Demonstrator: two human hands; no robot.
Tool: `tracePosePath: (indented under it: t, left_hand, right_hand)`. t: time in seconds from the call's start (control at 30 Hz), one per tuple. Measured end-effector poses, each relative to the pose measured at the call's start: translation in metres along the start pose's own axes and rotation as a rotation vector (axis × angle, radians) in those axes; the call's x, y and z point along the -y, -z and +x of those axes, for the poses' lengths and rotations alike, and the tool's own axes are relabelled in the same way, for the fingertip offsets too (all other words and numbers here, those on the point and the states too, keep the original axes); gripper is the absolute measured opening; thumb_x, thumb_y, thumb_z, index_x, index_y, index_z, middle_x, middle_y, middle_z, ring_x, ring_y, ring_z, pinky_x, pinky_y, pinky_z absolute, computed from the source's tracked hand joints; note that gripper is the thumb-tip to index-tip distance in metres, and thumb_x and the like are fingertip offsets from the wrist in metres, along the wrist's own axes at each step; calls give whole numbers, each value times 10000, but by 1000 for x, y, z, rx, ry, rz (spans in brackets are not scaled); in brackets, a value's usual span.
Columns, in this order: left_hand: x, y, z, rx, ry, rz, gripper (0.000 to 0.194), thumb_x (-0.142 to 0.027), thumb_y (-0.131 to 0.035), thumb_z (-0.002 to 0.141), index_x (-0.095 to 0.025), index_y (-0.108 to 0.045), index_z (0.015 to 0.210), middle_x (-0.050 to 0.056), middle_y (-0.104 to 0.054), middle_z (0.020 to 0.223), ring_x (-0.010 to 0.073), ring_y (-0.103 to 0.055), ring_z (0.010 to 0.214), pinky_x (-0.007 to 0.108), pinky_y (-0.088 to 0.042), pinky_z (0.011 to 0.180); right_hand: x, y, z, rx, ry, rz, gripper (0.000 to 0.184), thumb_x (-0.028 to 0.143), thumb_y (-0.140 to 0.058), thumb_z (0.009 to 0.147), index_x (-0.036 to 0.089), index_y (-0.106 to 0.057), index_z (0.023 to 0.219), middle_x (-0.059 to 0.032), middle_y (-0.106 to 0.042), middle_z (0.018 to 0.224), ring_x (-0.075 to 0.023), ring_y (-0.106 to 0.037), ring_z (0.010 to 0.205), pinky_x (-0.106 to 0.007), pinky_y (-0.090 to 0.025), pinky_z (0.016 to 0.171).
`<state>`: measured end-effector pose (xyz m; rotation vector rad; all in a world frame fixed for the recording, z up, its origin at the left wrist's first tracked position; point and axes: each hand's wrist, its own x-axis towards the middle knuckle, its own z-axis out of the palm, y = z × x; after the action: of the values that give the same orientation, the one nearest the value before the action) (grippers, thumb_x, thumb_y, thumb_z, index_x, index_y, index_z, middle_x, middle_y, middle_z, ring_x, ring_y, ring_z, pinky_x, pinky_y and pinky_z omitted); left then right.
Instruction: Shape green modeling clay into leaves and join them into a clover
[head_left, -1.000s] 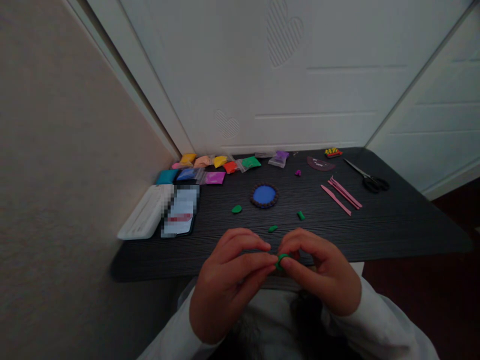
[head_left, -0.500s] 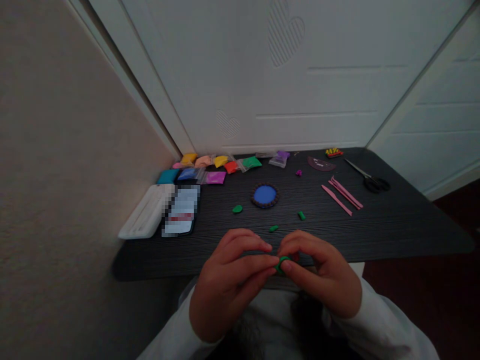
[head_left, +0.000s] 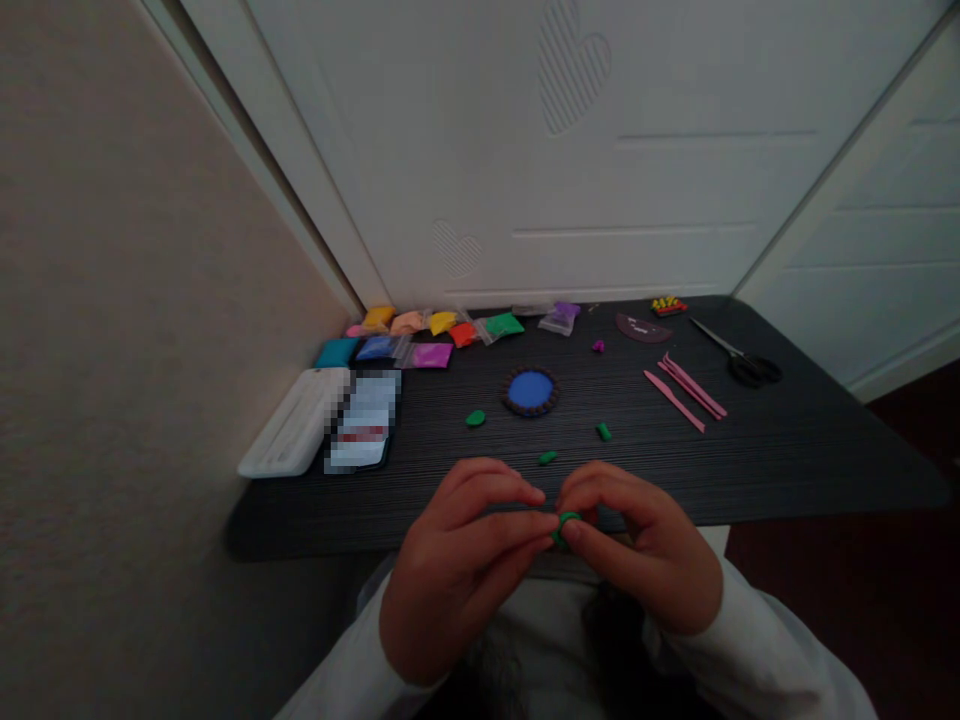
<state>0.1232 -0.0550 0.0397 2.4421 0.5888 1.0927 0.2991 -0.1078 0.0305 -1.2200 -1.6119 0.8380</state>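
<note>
Green piece [head_left: 568, 519] — found at the near edge of the worktop [head_left: 337, 515], held between the fingertips of both hands. Curved along the upper edge; otherwise covered by fingers and not determinable in full shape. Gripped on its right by the right hand [head_left: 646, 545], with thumb in front and fingers bent behind. Pinched at its left edge by the left hand [head_left: 461, 565], between thumb and forefinger, with remaining fingers raised just above.

Noted on the worktop just beyond the fingertips: a green sliver [head_left: 547, 458]. Farther right, a green roll [head_left: 604, 432]; farther left, a flat green oval [head_left: 475, 418]. Recorded between these and the far edge: a blue disc [head_left: 530, 389], lying flat and ringed with dark beads.

Observed at right: pink tools [head_left: 694, 387], laid aslant, and beyond them scissors [head_left: 736, 354], with blades together and pointing away. Toward the far edge, a purple lump [head_left: 598, 346] and a dark half-round sheet [head_left: 642, 328]. Observed at left: a white case [head_left: 289, 430] beside a phone [head_left: 367, 425] — pixelated on screen, hence unreadable — with coloured packets [head_left: 504, 325] lined up behind.
</note>
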Motion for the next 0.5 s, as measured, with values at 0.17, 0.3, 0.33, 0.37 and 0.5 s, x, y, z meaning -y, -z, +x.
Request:
tracePosePath:
  t: [0.17,0.3,0.33,0.37,0.5]
  left_hand:
    - [1,0,-1,-8,-12,-5,215,-76,-631,693,-196,-665,868,34,-653,873,145,-556,884,276,-481,799]
    - [1,1,0,-28,-4,-4,202,-78,-631,693,-191,-670,855,42,-655,856,153,-562,876,284,-486,782]
    - [2,1,0,-36,10,-6,197,-82,-628,696,-196,-670,851,42,-656,849,156,-565,870,288,-490,771]
    - [2,0,0,-46,27,-10,192,-88,-626,700,-201,-670,849,41,-657,844,159,-568,866,294,-494,763]
    - [3,-2,-2,-80,142,-77,179,-115,-627,708,-213,-667,852,45,-650,858,170,-577,870,320,-498,764]
  right_hand:
    - [0,0,-1,2,-11,12,50,171,-556,764,174,-604,752,-28,-593,753,-131,-541,714,-265,-437,656]
    - [-2,1,-4,-10,-11,-2,79,194,-554,775,185,-605,836,-29,-589,784,-136,-528,725,-275,-441,661]
    - [-2,1,-5,-30,1,-8,94,197,-552,777,190,-597,859,-29,-586,796,-137,-527,726,-278,-444,662]
    - [-3,1,-6,-57,19,-17,111,194,-549,778,196,-587,882,-31,-583,813,-139,-527,734,-282,-447,666]
    - [-4,1,-11,-162,182,-159,249,154,-587,732,223,-554,970,-52,-565,949,-174,-527,878,-328,-448,761]
